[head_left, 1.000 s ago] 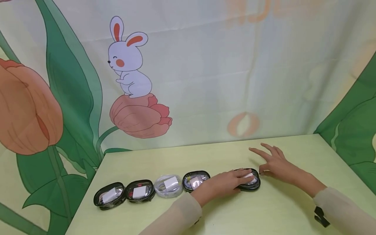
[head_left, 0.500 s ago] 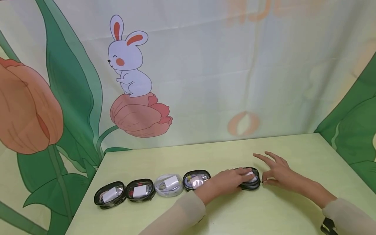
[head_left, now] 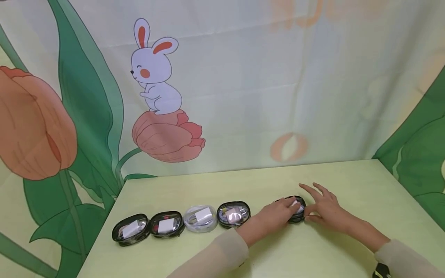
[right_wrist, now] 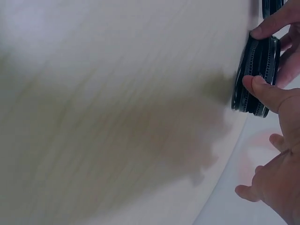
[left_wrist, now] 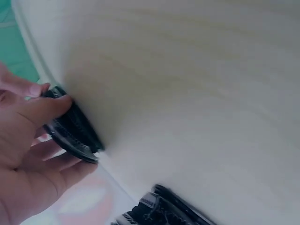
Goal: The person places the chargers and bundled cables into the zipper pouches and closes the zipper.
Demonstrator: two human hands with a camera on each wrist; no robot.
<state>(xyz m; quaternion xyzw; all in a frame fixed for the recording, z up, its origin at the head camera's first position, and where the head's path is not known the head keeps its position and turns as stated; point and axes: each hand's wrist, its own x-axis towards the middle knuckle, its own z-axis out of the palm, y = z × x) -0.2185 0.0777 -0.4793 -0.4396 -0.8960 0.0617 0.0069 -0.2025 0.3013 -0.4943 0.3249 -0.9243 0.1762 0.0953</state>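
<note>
A small oval black-edged zip case (head_left: 298, 208) with a clear top and a white item inside lies at the right end of a row. My left hand (head_left: 276, 214) grips it, fingers over the top; in the left wrist view its thumb (left_wrist: 56, 108) lies along the zippered side. At the case's right end is my right hand (head_left: 328, 210), thumb and index fingertip together at the zipper, the other fingers spread. In the right wrist view these fingertips (right_wrist: 258, 85) pinch at the zippered side wall (right_wrist: 255, 61); the zipper pull itself is hidden.
Left of my hands stand a black-edged case (head_left: 233, 214), a clear white-edged case (head_left: 200, 219) and two more black-edged cases, one at the middle left (head_left: 166, 224) and one at the far left (head_left: 130, 229). The pale green table (head_left: 208, 185) meets a printed cloth backdrop (head_left: 236, 96) behind.
The right thumb and index finger have moved along the case's right end, slightly toward the near side, then back left with the case. The left hand keeps its grip, and the case has turned slightly.
</note>
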